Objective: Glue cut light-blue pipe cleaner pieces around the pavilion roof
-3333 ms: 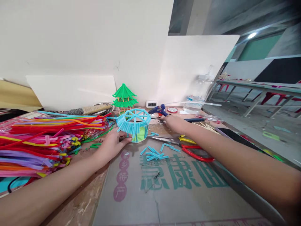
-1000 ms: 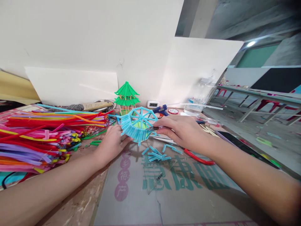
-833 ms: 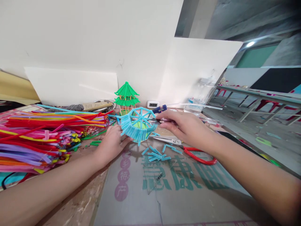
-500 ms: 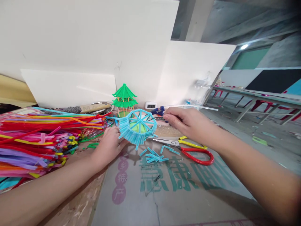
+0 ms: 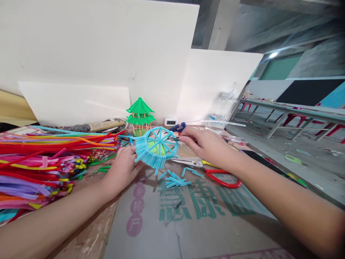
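White boards [image 5: 94, 43] backed the counter [image 5: 87, 230], clear bottle [image 5: 225, 107] before them, contents unclear, left hand [image 5: 121, 169] gripped the blue frame [image 5: 150, 157], right hand [image 5: 203, 142] pinched a slim tool [image 5: 175, 139]

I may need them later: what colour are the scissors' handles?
The scissors have one red handle and one yellow handle, seen in the head view.

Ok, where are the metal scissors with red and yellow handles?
In the head view, right of centre, the scissors lie below the bare right hand, beside the short light-blue fuzzy strips.
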Motion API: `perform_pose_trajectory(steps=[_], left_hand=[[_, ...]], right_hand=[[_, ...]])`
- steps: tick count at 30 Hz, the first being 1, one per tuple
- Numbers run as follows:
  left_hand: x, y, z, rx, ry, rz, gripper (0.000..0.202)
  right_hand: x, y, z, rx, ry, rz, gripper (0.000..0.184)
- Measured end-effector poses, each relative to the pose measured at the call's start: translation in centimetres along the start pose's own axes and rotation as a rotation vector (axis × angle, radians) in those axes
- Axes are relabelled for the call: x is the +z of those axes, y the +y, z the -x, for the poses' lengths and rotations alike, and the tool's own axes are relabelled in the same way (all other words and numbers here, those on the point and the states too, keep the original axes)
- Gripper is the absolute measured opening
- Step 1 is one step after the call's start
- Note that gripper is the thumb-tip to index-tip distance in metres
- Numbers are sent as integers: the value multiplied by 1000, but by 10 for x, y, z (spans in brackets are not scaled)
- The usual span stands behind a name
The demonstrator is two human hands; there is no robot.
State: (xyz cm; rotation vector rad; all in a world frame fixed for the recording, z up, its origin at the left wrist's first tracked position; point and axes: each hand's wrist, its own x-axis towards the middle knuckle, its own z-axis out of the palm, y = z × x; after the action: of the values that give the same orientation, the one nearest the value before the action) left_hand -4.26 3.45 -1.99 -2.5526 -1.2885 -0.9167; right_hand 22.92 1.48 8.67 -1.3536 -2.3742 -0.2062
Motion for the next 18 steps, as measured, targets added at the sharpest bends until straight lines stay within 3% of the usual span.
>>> perform_pose_trajectory(steps=[6, 11, 18], left_hand=[[0, -1, 0, -12, -6, -3, 19], [2, -2, -1, -31, -22, 6, 17], [3, -3, -1, -45, -2, 42, 19]], right_hand=[[-1, -1, 0, -8, 74, -48, 27], [-4, -1, 1, -25, 161, -222, 12], [-3, 0, 0, 38, 187, -296, 29]])
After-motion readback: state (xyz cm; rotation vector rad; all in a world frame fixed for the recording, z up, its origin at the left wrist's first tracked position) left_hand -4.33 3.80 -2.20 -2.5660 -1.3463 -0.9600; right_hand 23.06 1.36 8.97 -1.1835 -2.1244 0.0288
